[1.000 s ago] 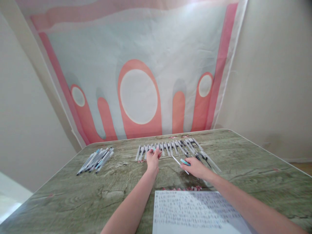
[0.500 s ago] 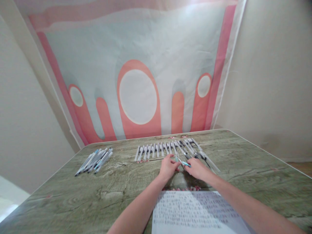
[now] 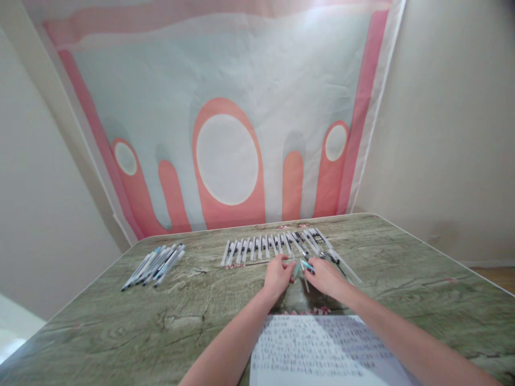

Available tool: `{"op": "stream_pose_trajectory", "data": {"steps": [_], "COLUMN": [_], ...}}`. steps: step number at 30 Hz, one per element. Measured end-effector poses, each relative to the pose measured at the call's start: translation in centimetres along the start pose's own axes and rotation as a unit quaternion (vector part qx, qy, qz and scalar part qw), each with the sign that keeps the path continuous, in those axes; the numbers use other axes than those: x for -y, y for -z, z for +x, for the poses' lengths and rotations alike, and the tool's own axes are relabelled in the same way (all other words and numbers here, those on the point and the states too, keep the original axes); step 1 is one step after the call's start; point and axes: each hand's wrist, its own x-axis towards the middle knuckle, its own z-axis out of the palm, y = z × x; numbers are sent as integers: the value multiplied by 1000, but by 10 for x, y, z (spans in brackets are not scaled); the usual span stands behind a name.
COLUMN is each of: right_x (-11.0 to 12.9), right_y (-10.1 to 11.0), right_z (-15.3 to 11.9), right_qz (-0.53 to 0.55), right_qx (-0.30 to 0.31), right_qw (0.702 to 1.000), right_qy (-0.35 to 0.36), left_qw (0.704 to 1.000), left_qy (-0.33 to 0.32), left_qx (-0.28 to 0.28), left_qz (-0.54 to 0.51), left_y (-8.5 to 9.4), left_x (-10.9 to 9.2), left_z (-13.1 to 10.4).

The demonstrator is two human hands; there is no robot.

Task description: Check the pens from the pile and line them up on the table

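My left hand (image 3: 277, 280) is closed, fingertips pinching a small pale-green piece (image 3: 296, 269) that looks like a pen part. Just to its right, my right hand (image 3: 322, 274) is closed around a pen with a bright blue part (image 3: 308, 266). A thin white stick (image 3: 306, 280), possibly a refill, slants down from the right fingertips. The two held pieces are close together but look apart. Beyond the hands, several clear and white pens with black parts (image 3: 259, 248) lie side by side in a row. My right fingers hide part of that row's near right end.
A bundle of pens (image 3: 155, 266) lies on the left of the wood-patterned table (image 3: 161, 332). A sheet with handwritten lines (image 3: 314, 348) lies under my forearms at the near edge. Behind the table hangs a pink and grey printed cloth (image 3: 281, 80).
The piece in my left hand and the blue pen have drawn apart slightly. The thin white stick now points down toward me from the right hand.
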Motion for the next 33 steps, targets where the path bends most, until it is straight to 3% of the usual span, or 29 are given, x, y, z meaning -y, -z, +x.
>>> {"op": "stream_pose_trajectory", "data": {"steps": [7,19,33], "right_x": [-11,-11,1], "right_y": [2,14,14], "right_z": [14,2,-6], "right_qz": [53,2,-16], "right_qx": [-19,-11,52], "right_qw": [998,1000,998], "right_qy": [13,-13,10], "left_qw": [995,995,998], "left_qy": [63,32,-19], "left_qx": [34,84,63], "left_qz": [-74,-49,-23], "left_y": [-1,-6,-5], "left_x": [-3,-1,1], "left_z": [-2,-13,-17]}}
